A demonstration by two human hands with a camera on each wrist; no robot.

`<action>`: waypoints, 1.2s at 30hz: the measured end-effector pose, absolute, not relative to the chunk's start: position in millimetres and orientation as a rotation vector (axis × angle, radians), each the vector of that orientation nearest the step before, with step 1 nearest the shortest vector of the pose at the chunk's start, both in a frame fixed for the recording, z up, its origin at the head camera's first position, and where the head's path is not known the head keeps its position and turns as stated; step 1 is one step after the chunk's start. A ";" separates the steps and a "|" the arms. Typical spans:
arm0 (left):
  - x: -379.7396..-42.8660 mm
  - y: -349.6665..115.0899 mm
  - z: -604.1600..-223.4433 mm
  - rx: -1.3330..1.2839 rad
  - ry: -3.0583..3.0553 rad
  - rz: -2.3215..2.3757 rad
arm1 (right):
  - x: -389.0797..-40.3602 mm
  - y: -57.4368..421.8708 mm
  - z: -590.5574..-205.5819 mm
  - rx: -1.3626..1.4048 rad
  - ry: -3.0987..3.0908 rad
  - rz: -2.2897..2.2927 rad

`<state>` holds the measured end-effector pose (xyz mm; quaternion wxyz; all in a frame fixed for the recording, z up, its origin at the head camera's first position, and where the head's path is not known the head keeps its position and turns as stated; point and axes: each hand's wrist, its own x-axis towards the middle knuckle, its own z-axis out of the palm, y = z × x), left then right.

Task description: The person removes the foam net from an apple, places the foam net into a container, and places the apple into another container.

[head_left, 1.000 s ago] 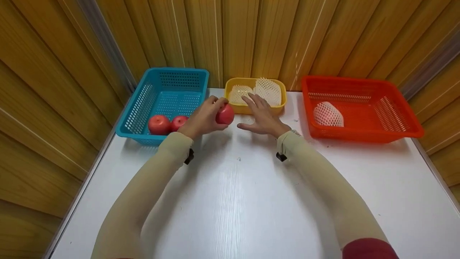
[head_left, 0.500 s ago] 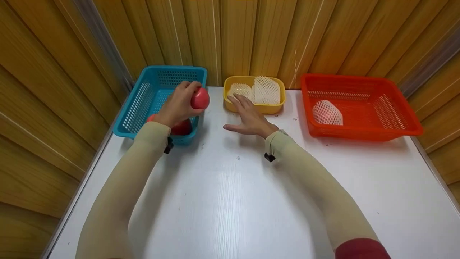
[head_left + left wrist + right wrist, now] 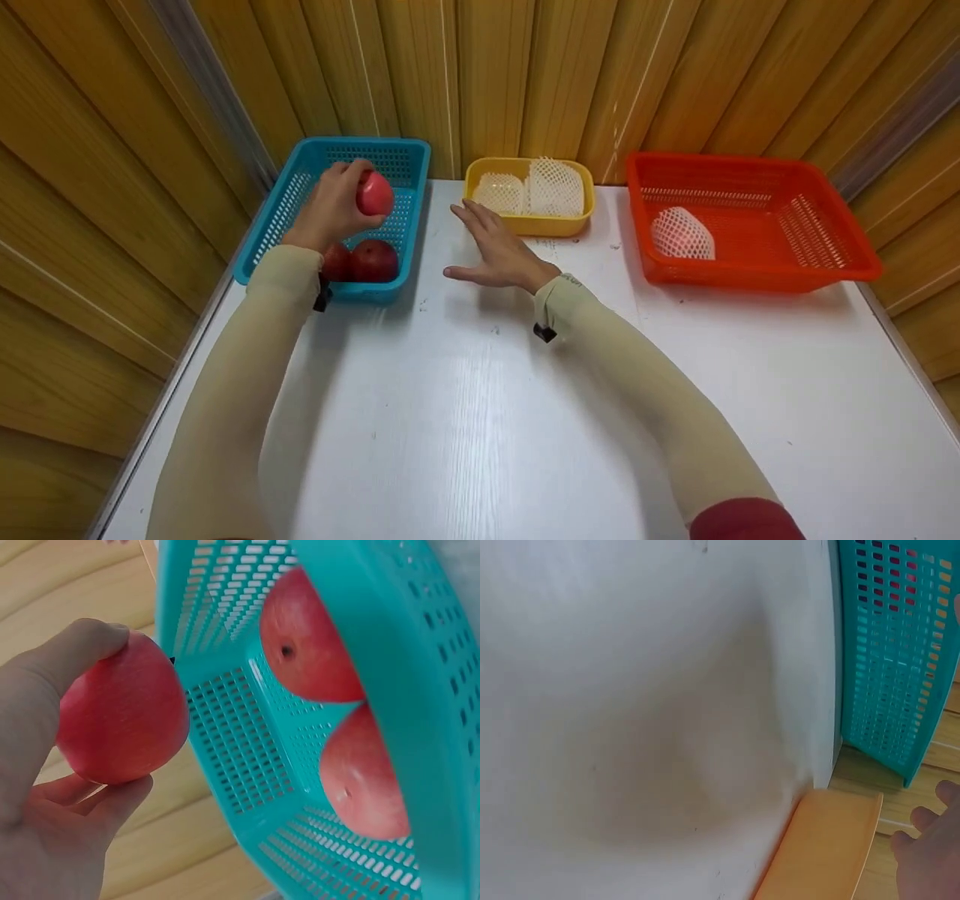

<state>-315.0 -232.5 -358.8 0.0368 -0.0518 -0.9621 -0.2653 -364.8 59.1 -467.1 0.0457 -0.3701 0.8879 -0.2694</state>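
My left hand [image 3: 330, 202] holds a red apple [image 3: 375, 193] above the blue basket [image 3: 416, 225]. In the left wrist view the thumb and fingers curl round this apple [image 3: 124, 709]. Two more apples lie in the basket's near end, one apple [image 3: 375, 260] and, partly hidden by the left wrist, another apple [image 3: 337, 262]. Over the table in front of the yellow tray [image 3: 555, 226], my right hand [image 3: 499, 251] is spread with nothing in it. White foam net sleeves [image 3: 556, 189] lie in that tray.
At the right stands a red basket [image 3: 750, 277] holding an apple in a white foam net [image 3: 682, 234]. Wood-panelled walls [image 3: 495, 82] close off the back and both sides of the white table [image 3: 465, 420].
My left hand has carried the apple leftward from near the yellow tray to over the blue basket. The right hand has drifted left, its fingers still spread.
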 end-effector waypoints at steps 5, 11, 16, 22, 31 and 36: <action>-318.9 -245.1 -357.5 -0.108 -2.948 -0.855 | -358.2 47.4 -461.4 -1.146 2.711 -0.799; -321.9 -255.8 -359.5 -0.057 -2.963 -0.871 | -351.1 30.7 -455.5 -1.210 2.686 -0.798; -322.8 -261.2 -361.5 -0.031 -2.976 -0.869 | -345.5 19.3 -452.6 -1.243 2.665 -0.791; -323.6 -266.0 -363.1 0.011 -2.983 -0.868 | -339.0 5.9 -445.6 -1.255 2.608 -0.810; -326.0 -271.9 -366.1 0.066 -3.011 -0.869 | -331.7 -8.3 -443.8 -1.245 2.562 -0.782; -326.5 -278.5 -365.0 0.102 -3.024 -0.885 | -328.2 -11.9 -441.1 -1.178 2.544 -0.781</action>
